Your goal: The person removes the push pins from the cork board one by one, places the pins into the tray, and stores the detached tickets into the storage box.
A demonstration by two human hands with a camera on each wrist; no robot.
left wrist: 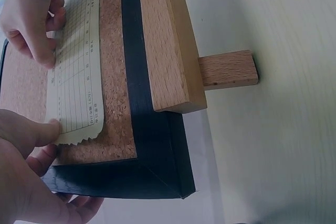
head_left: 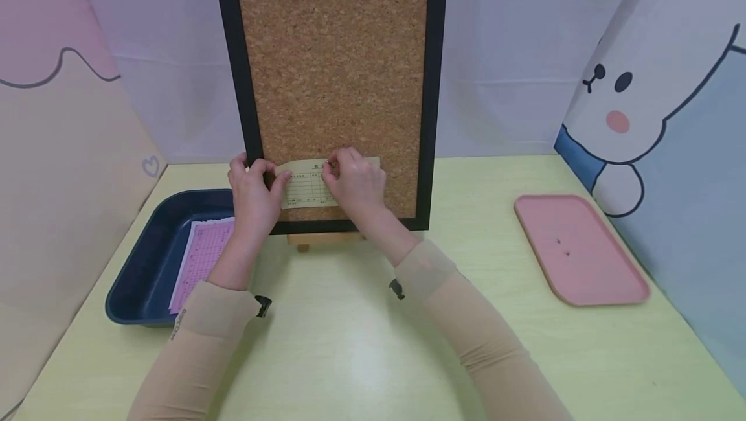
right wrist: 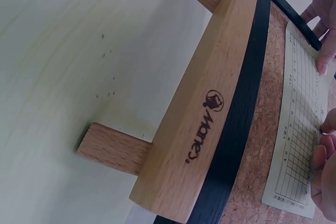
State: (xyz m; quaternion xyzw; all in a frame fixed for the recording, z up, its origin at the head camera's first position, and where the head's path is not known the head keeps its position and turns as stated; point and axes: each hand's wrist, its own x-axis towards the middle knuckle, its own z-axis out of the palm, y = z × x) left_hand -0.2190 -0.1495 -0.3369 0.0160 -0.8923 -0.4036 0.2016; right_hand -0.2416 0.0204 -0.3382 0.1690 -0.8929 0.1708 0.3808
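My left hand (head_left: 252, 194) and right hand (head_left: 355, 181) press a pale printed slip (head_left: 307, 186) flat against the lower part of a black-framed cork board (head_left: 332, 71), which stands upright on a wooden stand (right wrist: 202, 114) at the back of the yellow-green desk (head_left: 361, 343). The slip lies sideways on the cork, just above the frame's bottom edge and toward its left corner.

My left thumb pins the slip's left end while the other fingers curl round the frame's outer edge, as the left wrist view shows. My right hand's fingertips (right wrist: 320, 156) bear down on the slip's upper edge near its middle, fingers bent and bunched together; whether they pinch something small there, I cannot tell. The slip's scalloped short edge is plain in the left wrist view.

To my left, a dark blue tray (head_left: 146, 259) sits on the desk, touching the board's left corner in the head view, with pink printed sheets (head_left: 201, 259) lying inside it. Well off to my right lies a flat pink tray (head_left: 583, 249). The stand bears a burnt-in logo on its front bar, and two short feet stick out from it across the desk.
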